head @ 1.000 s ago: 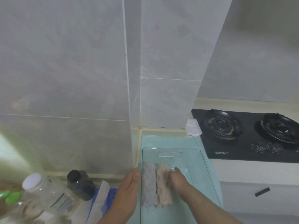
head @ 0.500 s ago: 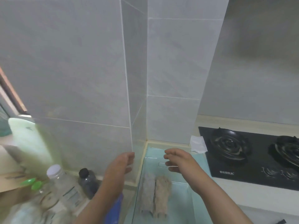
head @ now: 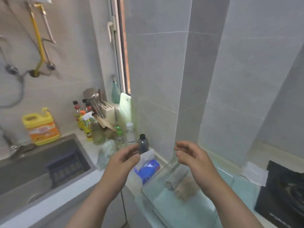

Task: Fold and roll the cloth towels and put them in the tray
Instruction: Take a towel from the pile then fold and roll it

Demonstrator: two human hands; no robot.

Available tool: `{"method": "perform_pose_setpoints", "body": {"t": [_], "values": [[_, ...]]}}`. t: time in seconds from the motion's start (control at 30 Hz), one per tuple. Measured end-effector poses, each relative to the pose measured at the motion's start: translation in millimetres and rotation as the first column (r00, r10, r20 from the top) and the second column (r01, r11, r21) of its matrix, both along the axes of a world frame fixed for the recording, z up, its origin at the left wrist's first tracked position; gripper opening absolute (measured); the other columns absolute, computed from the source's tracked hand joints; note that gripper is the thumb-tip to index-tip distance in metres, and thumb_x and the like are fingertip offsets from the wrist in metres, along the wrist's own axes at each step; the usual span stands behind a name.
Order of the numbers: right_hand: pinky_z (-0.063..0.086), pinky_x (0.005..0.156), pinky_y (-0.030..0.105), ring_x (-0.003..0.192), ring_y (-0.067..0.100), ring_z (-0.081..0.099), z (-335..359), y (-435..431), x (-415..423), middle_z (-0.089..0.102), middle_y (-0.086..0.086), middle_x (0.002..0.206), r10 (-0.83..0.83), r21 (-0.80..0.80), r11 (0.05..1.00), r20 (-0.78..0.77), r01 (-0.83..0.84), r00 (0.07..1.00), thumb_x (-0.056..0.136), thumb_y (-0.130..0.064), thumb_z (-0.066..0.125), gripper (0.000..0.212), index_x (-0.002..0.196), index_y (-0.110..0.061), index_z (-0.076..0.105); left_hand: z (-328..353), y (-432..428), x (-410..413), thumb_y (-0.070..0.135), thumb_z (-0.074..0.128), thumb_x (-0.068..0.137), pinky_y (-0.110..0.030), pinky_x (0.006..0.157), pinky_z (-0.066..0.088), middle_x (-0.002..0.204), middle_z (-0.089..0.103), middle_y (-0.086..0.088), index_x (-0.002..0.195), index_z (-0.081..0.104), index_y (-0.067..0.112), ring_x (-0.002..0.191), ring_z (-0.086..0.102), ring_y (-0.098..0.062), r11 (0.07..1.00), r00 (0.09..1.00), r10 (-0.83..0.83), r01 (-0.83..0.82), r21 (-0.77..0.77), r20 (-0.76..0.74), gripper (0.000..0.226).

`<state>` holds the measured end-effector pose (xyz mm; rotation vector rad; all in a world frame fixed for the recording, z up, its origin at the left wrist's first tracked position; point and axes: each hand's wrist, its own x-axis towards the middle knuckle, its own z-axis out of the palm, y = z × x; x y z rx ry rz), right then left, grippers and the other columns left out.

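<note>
Two rolled towels lie side by side in the clear tray [head: 153, 190]: a grey roll [head: 176, 177] on the left and a beige roll [head: 186, 189] touching it on the right. My left hand [head: 122, 159] hovers in the air left of the tray, fingers loosely curled, holding nothing. Above the rolls my right hand [head: 192, 154] is raised with relaxed fingers, also holding nothing, and its forearm covers part of the beige roll. The tray sits on a pale green cloth [head: 238, 186] spread on the counter.
A blue tissue pack [head: 148, 169] and a dark bottle [head: 142, 143] stand just left of the tray. Further left are a sink [head: 41, 165], a yellow detergent jug [head: 40, 127] and several bottles. A black stove [head: 284, 191] and a white paper [head: 255, 172] lie to the right.
Both hands let go of the rolls and rose off the tray. The view swung left, bringing the sink and bottles into sight and pushing the tray to the lower right.
</note>
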<state>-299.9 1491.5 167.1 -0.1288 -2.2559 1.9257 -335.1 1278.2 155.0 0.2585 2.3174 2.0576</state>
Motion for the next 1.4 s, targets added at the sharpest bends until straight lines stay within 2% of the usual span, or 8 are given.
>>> {"method": "perform_pose_setpoints", "body": {"t": [0.17,0.27,0.43,0.57,0.8,1.0,1.2,1.4], "values": [[0.05,0.094,0.028,0.101,0.003,0.063,9,-87,12,0.067,-0.007,0.109,0.288,-0.024,0.957,-0.016,-0.288,0.958,0.091,-0.01,0.059,0.024,0.107,-0.027,0.063,13,-83,76,0.034,0.062,0.072,-0.031,0.098,0.048,0.113,0.068,0.015,0.108,0.063,0.038,0.105,0.061,0.004,0.968,0.967,0.251,-0.251,-0.013,-0.04,0.036],[0.05,0.097,0.034,0.102,0.004,0.063,18,-157,29,0.068,-0.008,0.107,0.444,-0.004,0.896,-0.019,-0.444,0.896,0.08,-0.025,0.064,0.025,0.105,-0.03,0.064,16,-143,126,0.046,0.064,0.065,-0.033,0.098,0.048,0.111,0.069,0.017,0.108,0.064,0.04,0.107,0.061,0.002,0.91,0.909,0.413,-0.414,0.003,-0.045,0.044],[0.051,0.097,0.036,0.101,-0.001,0.062,24,-274,67,0.068,-0.011,0.106,0.67,0.029,0.742,0.004,-0.67,0.742,0.075,-0.032,0.061,0.029,0.103,-0.034,0.064,17,-243,210,0.044,0.065,0.06,-0.038,0.1,0.048,0.111,0.07,0.009,0.105,0.067,0.035,0.109,0.062,-0.003,0.724,0.725,0.689,-0.686,0.077,-0.023,0.047],[0.052,0.095,0.034,0.103,0.002,0.061,22,-367,99,0.066,-0.01,0.109,0.785,0.041,0.618,0.031,-0.785,0.619,0.091,-0.012,0.058,0.025,0.108,-0.03,0.063,17,-320,276,0.034,0.064,0.066,-0.038,0.099,0.049,0.111,0.069,0.005,0.105,0.067,0.03,0.111,0.062,-0.01,0.582,0.584,0.811,-0.804,0.12,-0.024,0.039],[0.049,0.098,0.037,0.102,0.003,0.061,25,-538,177,0.065,-0.011,0.11,0.895,0.033,0.443,0.046,-0.896,0.444,0.089,-0.017,0.06,0.026,0.11,-0.032,0.062,20,-460,384,0.03,0.06,0.07,-0.035,0.096,0.049,0.113,0.067,0.004,0.105,0.066,0.027,0.113,0.06,-0.011,0.387,0.388,0.921,-0.907,0.169,-0.027,0.035],[0.049,0.098,0.039,0.099,0.006,0.062,22,-641,214,0.066,-0.011,0.109,0.913,0.042,0.403,0.052,-0.914,0.405,0.09,-0.017,0.059,0.027,0.11,-0.033,0.062,16,-555,435,0.027,0.062,0.073,-0.032,0.094,0.05,0.114,0.066,0.004,0.108,0.065,0.022,0.111,0.061,-0.011,0.3,0.302,0.953,-0.934,0.194,-0.021,0.036],[0.044,0.074,0.023,0.098,0.009,0.062,9,-716,205,0.064,-0.014,0.109,0.93,0.043,0.353,0.093,-0.935,0.356,0.092,-0.017,0.056,0.025,0.111,-0.034,0.06,-4,-628,435,0.032,0.058,0.07,-0.03,0.093,0.05,0.114,0.067,0.008,0.11,0.066,0.023,0.109,0.062,-0.006,0.225,0.234,0.972,-0.952,0.209,0.022,0.041],[0.049,0.097,0.034,0.098,0.005,0.062,-11,-800,166,0.066,-0.008,0.111,0.946,0.016,0.306,0.108,-0.952,0.306,0.091,-0.014,0.057,0.025,0.11,-0.03,0.062,-23,-698,403,0.035,0.059,0.069,-0.032,0.095,0.05,0.114,0.068,0.009,0.11,0.067,0.024,0.101,0.064,-0.001,0.143,0.156,0.984,-0.98,0.137,0.085,0.043]]}}
